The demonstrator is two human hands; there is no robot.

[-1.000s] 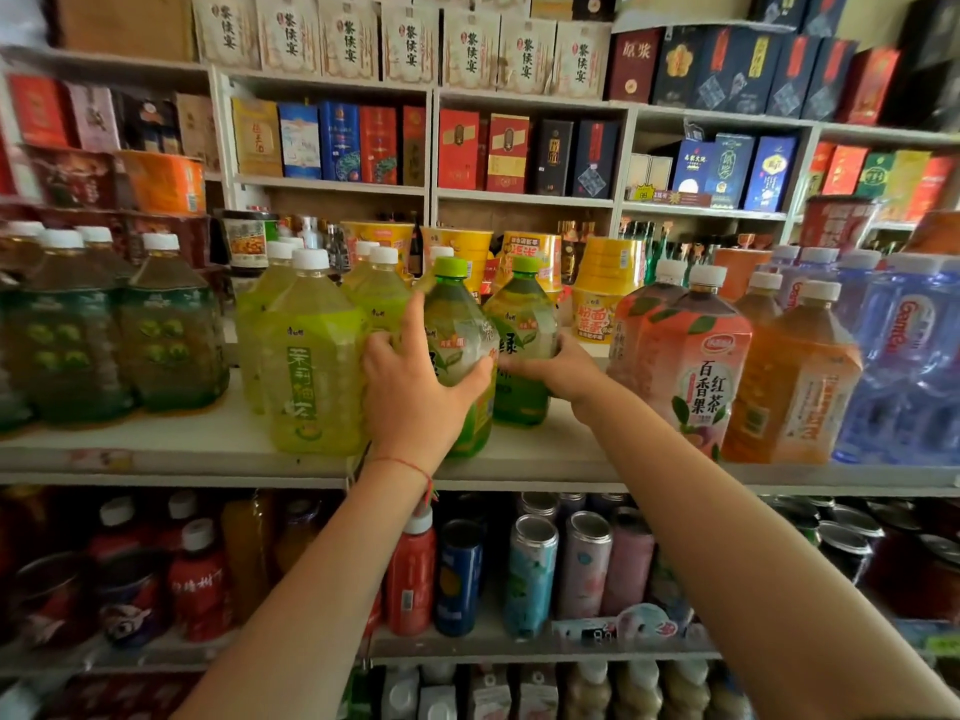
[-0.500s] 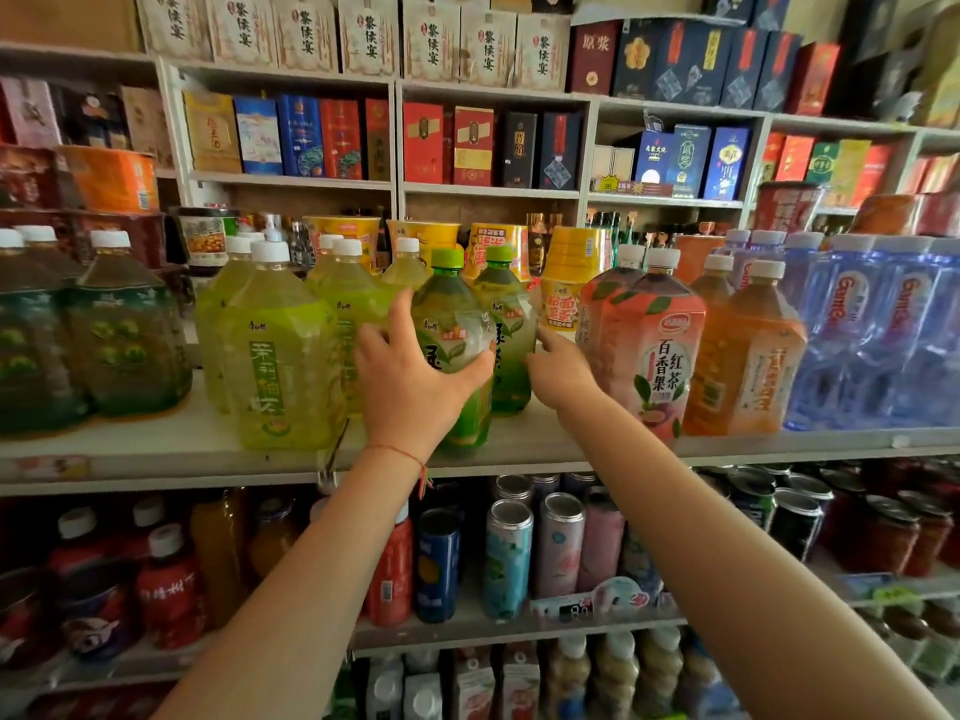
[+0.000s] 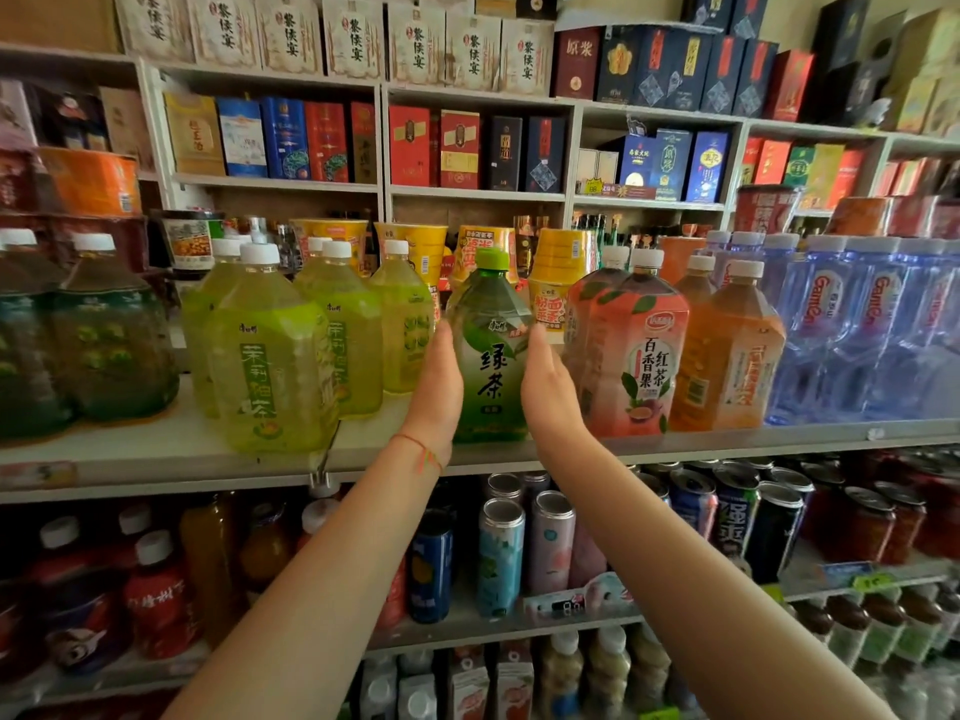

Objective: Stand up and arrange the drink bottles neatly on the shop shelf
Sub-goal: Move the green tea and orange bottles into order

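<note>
A green tea bottle (image 3: pixel 491 366) with a green cap stands upright at the front of the white shelf (image 3: pixel 156 454), label facing me. My left hand (image 3: pixel 439 387) lies flat against its left side and my right hand (image 3: pixel 550 394) flat against its right side, so the bottle is clasped between both palms. Yellow-green tea bottles (image 3: pixel 270 366) stand upright to its left. A pink fruit-tea bottle (image 3: pixel 639 356) and an orange bottle (image 3: pixel 727 356) stand to its right. A second green-capped bottle is hidden behind the front one.
Dark green bottles (image 3: pixel 109 345) fill the shelf's far left and blue water bottles (image 3: pixel 857 330) its far right. Yellow noodle cups (image 3: pixel 563 262) stand behind the row. Drink cans (image 3: pixel 501 553) line the shelf below. Boxed goods fill the upper shelves.
My left hand has come off the front of the bottle onto its left side and my right hand has come to its right side. The second green-capped bottle is now out of sight behind the front one.
</note>
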